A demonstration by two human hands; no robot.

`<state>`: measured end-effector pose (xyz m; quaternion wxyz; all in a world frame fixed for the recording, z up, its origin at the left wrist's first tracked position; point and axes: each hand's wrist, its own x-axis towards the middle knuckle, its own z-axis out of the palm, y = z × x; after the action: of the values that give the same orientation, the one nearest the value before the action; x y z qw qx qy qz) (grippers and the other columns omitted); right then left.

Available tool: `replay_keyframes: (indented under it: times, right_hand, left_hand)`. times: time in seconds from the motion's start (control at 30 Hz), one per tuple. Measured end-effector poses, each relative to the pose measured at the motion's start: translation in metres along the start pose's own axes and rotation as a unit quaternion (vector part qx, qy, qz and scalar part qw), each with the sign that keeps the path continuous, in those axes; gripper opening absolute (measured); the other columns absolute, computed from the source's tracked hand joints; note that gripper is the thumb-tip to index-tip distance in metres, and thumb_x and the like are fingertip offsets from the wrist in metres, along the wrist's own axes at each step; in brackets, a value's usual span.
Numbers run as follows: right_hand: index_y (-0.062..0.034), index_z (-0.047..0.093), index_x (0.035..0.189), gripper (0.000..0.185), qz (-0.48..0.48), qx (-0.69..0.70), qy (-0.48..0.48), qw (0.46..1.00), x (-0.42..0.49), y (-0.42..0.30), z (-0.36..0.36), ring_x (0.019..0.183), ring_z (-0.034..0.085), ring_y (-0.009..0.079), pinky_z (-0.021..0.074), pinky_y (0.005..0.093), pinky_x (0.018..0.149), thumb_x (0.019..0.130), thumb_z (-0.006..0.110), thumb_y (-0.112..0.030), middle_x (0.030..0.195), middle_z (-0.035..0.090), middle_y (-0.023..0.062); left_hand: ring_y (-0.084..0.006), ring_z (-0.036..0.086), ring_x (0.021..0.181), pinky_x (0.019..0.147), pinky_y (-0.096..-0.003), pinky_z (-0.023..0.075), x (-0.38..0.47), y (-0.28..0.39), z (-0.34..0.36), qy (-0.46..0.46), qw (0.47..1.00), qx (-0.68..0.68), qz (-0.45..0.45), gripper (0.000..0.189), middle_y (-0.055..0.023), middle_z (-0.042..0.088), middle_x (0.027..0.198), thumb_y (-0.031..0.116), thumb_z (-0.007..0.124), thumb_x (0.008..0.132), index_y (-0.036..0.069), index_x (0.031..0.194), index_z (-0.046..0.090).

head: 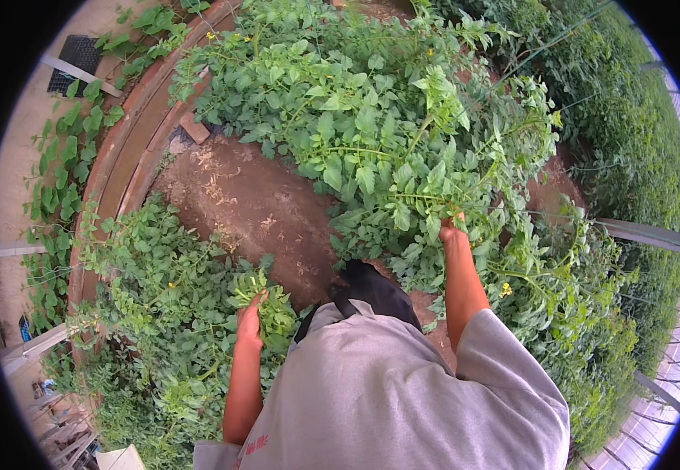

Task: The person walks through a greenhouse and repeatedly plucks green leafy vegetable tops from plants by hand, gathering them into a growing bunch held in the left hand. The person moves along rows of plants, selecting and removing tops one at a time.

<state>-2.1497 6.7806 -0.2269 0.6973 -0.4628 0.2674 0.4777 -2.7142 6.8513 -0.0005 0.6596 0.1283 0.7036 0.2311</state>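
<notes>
My left hand [250, 320] is closed around a bunch of green tomato shoots [275, 311], held at waist height above the plants on the left. My right hand [453, 228] reaches into the leafy tomato plants [369, 147] in front and to the right. Leaves cover its fingers, so what they touch is hidden. A small cluster of yellow flowers [505, 289] hangs to the right of my right forearm.
Bare soil [258, 200] strewn with dry leaves runs between the plant rows. A brick-edged channel [118, 170] curves along the left, with a loose brick [194, 128] beside it. Green strings [557, 38] cross the upper right, and a metal post [645, 234] stands right.
</notes>
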Motion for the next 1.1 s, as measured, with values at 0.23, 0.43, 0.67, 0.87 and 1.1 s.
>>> replay_keyframes:
  times: [0.23,0.43,0.67,0.87,1.1]
  right_hand:
    - [-0.0028,0.059,0.124,0.032,0.007,-0.048,-0.068,0.997,-0.012,-0.01,0.0,0.105,0.063,0.0274,0.0509,0.0427,0.097,0.105,0.042,-0.022,0.116,0.067,0.0121]
    - [-0.0008,0.064,0.116,0.032,-0.004,-0.168,-0.108,0.98,-0.037,-0.014,0.006,0.093,0.068,0.0272,0.0569,0.0418,0.085,0.104,0.04,-0.018,0.106,0.07,0.0121]
    - [0.0008,0.06,0.127,0.034,-0.185,-0.649,0.074,0.734,-0.004,-0.025,-0.038,0.1,0.065,0.023,0.0499,0.0328,0.09,0.099,0.052,-0.015,0.113,0.069,0.012]
    - [-0.0022,0.061,0.13,0.043,-0.236,-0.529,0.071,0.812,-0.016,-0.013,-0.062,0.11,0.064,0.0249,0.0487,0.0337,0.097,0.093,0.066,-0.022,0.117,0.069,0.0127]
    - [0.0005,0.063,0.118,0.026,0.015,-0.501,0.049,0.864,-0.131,0.139,0.03,0.077,0.07,0.023,0.0531,0.0307,0.058,0.095,0.052,-0.003,0.094,0.07,0.0147]
  left_hand:
    - [-0.0212,0.067,0.09,0.078,-0.0393,0.057,0.011,0.011,0.024,0.025,1.0,0.004,0.014,0.049,-0.0092,0.067,0.106,0.022,0.082,0.082,0.001,0.121,0.062]
    - [-0.0211,0.068,0.088,0.073,-0.0392,0.0586,0.021,0.02,0.028,-0.015,0.999,-0.035,0.014,0.049,-0.0074,0.067,0.108,0.016,0.081,0.082,0.006,0.126,0.06]
    - [-0.0198,0.068,0.082,0.068,-0.0383,0.0586,0.038,0.049,0.02,-0.046,0.998,-0.032,-0.009,0.042,-0.0052,0.068,0.1,0.017,0.078,0.084,0.007,0.121,0.061]
    - [-0.0208,0.07,0.079,0.068,-0.0378,0.0597,0.077,0.099,0.002,-0.077,0.997,-0.023,-0.008,0.039,-0.007,0.07,0.098,0.018,0.077,0.086,0.004,0.12,0.062]
    - [-0.02,0.071,0.083,0.069,-0.038,0.0598,0.139,0.184,-0.039,-0.161,0.983,-0.059,-0.071,0.033,-0.0067,0.072,0.1,0.025,0.072,0.09,0.006,0.117,0.067]
